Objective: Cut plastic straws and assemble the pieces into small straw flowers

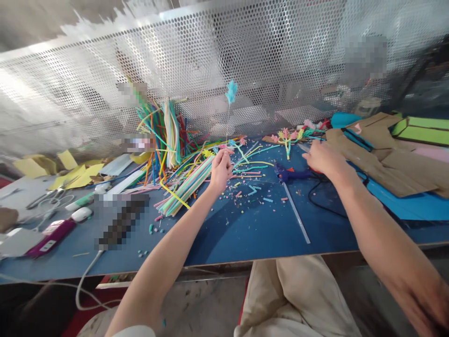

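Observation:
My left hand (pixel 221 169) pinches the lower end of a thin stem, which stands upright and carries a blue fuzzy flower (pixel 231 92) at its top. Farther right, my right hand (pixel 324 158) reaches over the table with its fingers closed; a pale, slim piece shows at the fingertips, too unclear to name. Between the hands lies a dark blue glue gun (pixel 293 174) with a clear glue stick (pixel 296 215) pointing toward me. Beneath my left hand rests a bundle of pastel pipe cleaners (pixel 191 187). A small pink and yellow fuzzy flower piece (pixel 287 137) lies near my right hand.
Cut bits are scattered over the blue tabletop (pixel 245 238). More pipe cleaners (pixel 171 133) stand at the back left against a perforated metal screen (pixel 259 61). Brown cardboard (pixel 396 159) covers the right side. At left are a purple power strip (pixel 52 238) and cables.

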{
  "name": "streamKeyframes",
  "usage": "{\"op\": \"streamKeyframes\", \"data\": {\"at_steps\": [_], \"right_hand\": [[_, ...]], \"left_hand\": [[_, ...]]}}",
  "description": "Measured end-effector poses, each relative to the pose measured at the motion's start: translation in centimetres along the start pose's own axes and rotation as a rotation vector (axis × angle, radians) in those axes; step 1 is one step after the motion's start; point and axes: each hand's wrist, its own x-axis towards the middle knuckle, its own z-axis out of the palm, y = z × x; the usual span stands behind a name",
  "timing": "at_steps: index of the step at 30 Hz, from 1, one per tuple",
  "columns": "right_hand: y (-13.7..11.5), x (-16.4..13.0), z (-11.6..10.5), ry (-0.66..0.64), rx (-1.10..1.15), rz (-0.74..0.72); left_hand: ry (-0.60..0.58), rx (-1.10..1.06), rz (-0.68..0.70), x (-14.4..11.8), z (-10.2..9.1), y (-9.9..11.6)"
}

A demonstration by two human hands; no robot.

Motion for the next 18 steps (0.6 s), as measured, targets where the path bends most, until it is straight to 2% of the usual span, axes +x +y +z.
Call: {"op": "streamKeyframes", "data": {"at_steps": [1,5,7,12,18], "right_hand": [[-1.2,-0.3,0.5,-0.032,-0.046,-0.042],[-6.2,-2.8,3.4,-0.472,-0.410,-0.453],[-7.6,-4.3,4.9,-0.577,-0.569,-0.560],[-8.0,-6.5,7.0,-0.570,-0.751,-0.655],[-7.7,-6.3,6.8,-0.484,-0.801,-0.572]], "left_hand": [[-0.002,0.007,0.003,0.0,0.0,0.0],[-0.007,0.039,0.025,0.0,-0.3,-0.1],[-0.005,0.051,0.026,0.1,-0.5,-0.1],[0.004,0.062,0.032,0.3,-0.8,0.0],[0.045,0.079,0.065,0.8,-1.6,0.2]]}}
